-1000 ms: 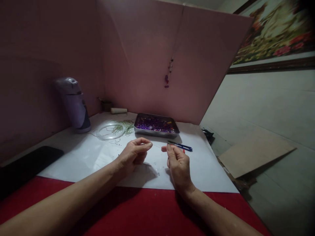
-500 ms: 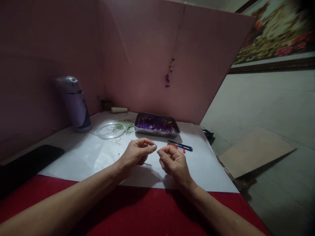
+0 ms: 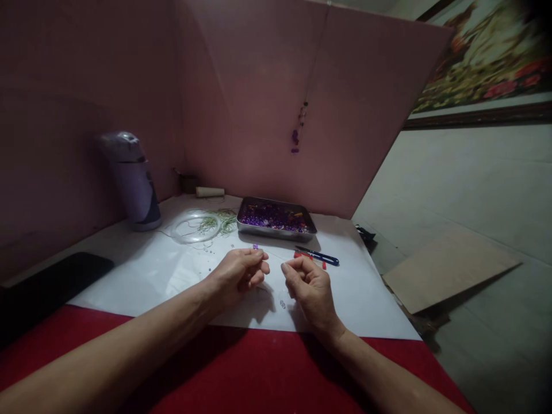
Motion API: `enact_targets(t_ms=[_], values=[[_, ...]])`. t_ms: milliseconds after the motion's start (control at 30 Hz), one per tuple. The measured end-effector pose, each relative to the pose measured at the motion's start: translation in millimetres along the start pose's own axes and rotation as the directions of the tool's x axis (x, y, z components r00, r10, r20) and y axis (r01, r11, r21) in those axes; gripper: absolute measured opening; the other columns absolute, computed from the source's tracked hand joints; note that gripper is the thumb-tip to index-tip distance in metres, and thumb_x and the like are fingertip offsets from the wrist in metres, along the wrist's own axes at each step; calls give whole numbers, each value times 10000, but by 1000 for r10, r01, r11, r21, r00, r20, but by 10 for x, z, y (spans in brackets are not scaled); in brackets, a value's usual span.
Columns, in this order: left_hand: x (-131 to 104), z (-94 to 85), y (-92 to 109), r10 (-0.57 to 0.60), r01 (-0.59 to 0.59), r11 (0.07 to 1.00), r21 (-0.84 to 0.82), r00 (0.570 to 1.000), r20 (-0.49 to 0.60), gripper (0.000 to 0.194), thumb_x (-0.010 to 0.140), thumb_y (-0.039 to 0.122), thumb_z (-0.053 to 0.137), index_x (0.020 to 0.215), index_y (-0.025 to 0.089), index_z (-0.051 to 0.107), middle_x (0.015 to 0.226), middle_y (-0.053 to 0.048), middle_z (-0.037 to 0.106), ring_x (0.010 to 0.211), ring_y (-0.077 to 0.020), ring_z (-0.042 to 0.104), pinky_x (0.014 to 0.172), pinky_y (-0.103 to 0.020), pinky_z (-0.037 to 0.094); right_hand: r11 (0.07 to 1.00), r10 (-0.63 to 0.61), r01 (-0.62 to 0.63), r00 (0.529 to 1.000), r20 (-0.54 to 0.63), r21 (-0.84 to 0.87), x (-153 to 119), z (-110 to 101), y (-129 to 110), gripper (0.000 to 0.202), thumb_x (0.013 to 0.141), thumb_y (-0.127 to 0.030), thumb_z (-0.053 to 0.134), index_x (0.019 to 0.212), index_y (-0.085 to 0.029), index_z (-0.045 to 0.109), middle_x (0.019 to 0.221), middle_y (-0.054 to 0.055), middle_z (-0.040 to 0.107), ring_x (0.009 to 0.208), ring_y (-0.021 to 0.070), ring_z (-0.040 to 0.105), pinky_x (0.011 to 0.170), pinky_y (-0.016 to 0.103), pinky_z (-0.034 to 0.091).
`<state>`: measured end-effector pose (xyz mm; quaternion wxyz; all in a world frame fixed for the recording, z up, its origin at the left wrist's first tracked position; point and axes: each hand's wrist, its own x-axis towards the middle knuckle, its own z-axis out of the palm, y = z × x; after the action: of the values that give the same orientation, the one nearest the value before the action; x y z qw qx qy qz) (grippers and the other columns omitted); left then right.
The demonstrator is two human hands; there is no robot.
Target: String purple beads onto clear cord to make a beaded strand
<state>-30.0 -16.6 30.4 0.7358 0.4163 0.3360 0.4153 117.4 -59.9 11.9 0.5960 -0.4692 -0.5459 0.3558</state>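
Note:
A thin pale thread [image 3: 276, 257] runs between my two hands above the white sheet. My left hand [image 3: 241, 270] pinches one part of it between thumb and forefinger, the other fingers curled. Opposite, my right hand [image 3: 309, 287] is closed in a pinch at the thread's other side. Just past my left fingertips shows a small purple bead [image 3: 255, 246]; whether it touches the hand I cannot tell. Small clear beads [image 3: 282, 304] lie on the sheet between my wrists. Blue thread snips [image 3: 321, 256] rest beyond my right hand, over small red pieces [image 3: 324, 265].
A metal tray [image 3: 276, 234] of purple beads stands behind my hands. Left of it are green threads [image 3: 224, 223], a coil of clear line [image 3: 176, 230] and a thread cone [image 3: 210, 192]. A purple flask [image 3: 137, 192] stands at left. A beaded strand [image 3: 295, 138] hangs on the pink board.
My hands have drawn slightly apart, and the thread now shows between them. My left hand has turned, its fingers curling more. The purple bead and the clear beads have come into view.

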Motion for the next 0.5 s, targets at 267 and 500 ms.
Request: enact_targets(t_ms=[267,500], values=[[7,-36,-8,-100,107,987,-118,993,57,152,738,101,616,883,62,632,643,14,492,440,-10,396,391,-132,254,994,-66,67,998,10,-87,-48,6,-23,195,765,-303,592,652,-170,505,500,-60,433,433,70,363,411,198,298],[-17,-2,11,-139,141,981,-136,990,20,171,678,29,594,838,84,618,707,-36,571,483,-36,461,399,-133,282,980,-105,107,994,23,-169,-59,-2,8,204,788,-294,574,643,-171,502,530,-49,443,457,78,380,435,211,315]])
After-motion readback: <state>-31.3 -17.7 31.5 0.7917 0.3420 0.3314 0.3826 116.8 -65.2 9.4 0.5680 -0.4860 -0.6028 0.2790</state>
